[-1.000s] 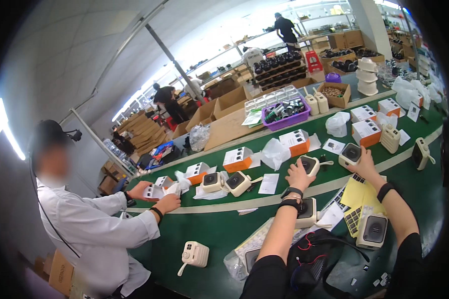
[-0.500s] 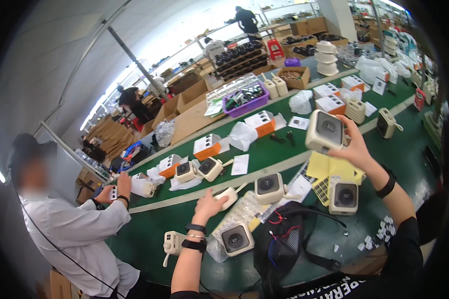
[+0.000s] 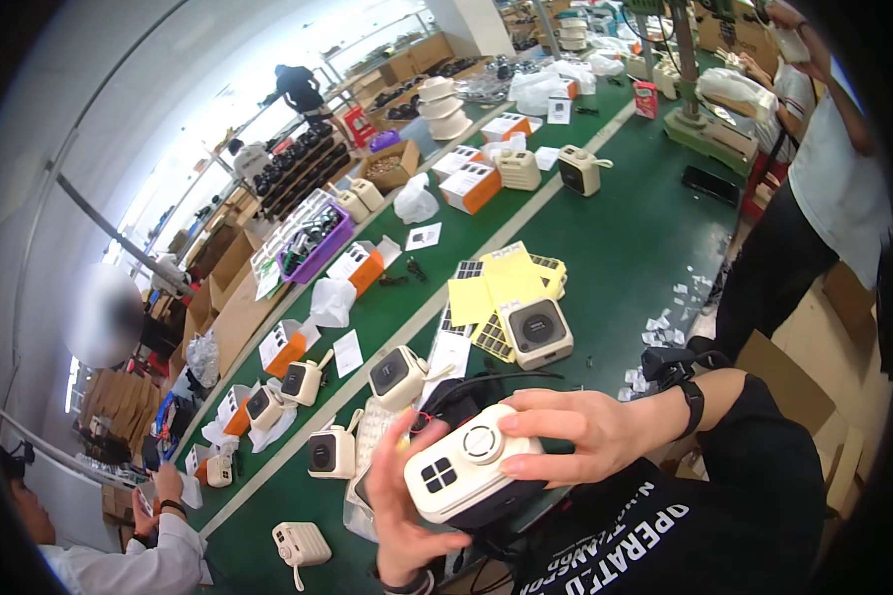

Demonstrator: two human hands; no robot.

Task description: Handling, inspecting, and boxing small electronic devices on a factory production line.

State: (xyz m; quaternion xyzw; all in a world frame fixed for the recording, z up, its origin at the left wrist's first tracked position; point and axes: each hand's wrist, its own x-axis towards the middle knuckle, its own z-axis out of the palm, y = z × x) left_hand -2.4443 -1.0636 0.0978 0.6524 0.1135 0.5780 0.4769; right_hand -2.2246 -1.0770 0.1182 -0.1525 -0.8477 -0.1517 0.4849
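Low in the frame, both the left hand and right hand clasp one cream device. Several more cream devices wait unhandled on the green table at centre left.

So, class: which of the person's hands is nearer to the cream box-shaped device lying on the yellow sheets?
Right. The right hand lies just below the cream box-shaped device; the left hand is farther off, down to the left.

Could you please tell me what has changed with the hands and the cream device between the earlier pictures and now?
Half a second ago the right hand alone held a cream device up over the table. Now it is drawn in close, and the left hand, which was reaching to the units on the table, has joined the grip from below. The other cream units and orange boxes on the green table look undisturbed.
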